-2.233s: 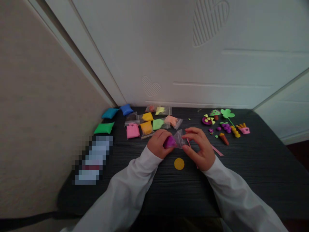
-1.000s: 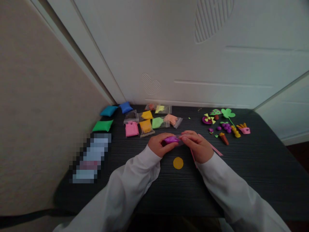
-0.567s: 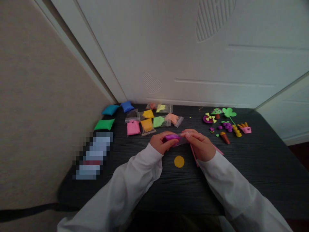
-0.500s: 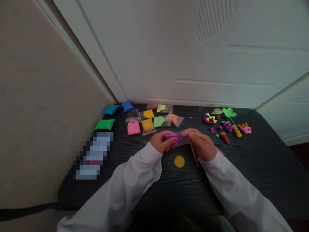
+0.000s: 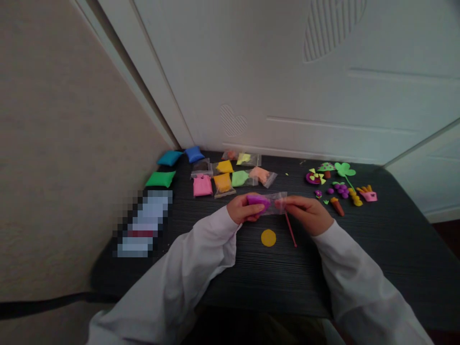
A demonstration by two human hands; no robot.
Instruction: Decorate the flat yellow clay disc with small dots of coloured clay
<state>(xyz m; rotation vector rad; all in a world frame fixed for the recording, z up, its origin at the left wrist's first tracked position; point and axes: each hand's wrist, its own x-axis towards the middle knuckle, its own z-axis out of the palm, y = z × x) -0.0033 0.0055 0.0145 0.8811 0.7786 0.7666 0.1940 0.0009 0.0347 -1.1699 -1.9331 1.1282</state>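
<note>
Because the yellow disc [image 5: 268, 238] lies flat on the dark counter [image 5: 266, 287] nearest the body, the wrists do best held a little high, so that neither sleeve drags over it. The thin pink stick [image 5: 291, 231] slants to its right, close under the right hand [image 5: 313, 215], and could easily be nudged.

Just beyond, the clear bag [image 5: 275, 209] is held between the hands, with the purple clay [image 5: 257, 201] bunched at its left end. The left hand [image 5: 241, 209] has its fingers closed around that full end, thumb on top; a snug grip steadies it, but squeezing hard would likely push soft clay toward the mouth. The right fingers pinch the thin far end. Whether its seal is open, and whether a fingertip is inside, I cannot tell. Small, level pulls along the edge should work better than a sharp tug, which might stretch the plastic.

Farther off, the pink packet [image 5: 202, 186] and peach packet [image 5: 259, 175] leave the hands room, as does the purple bead cluster [image 5: 341, 190] at right.
</note>
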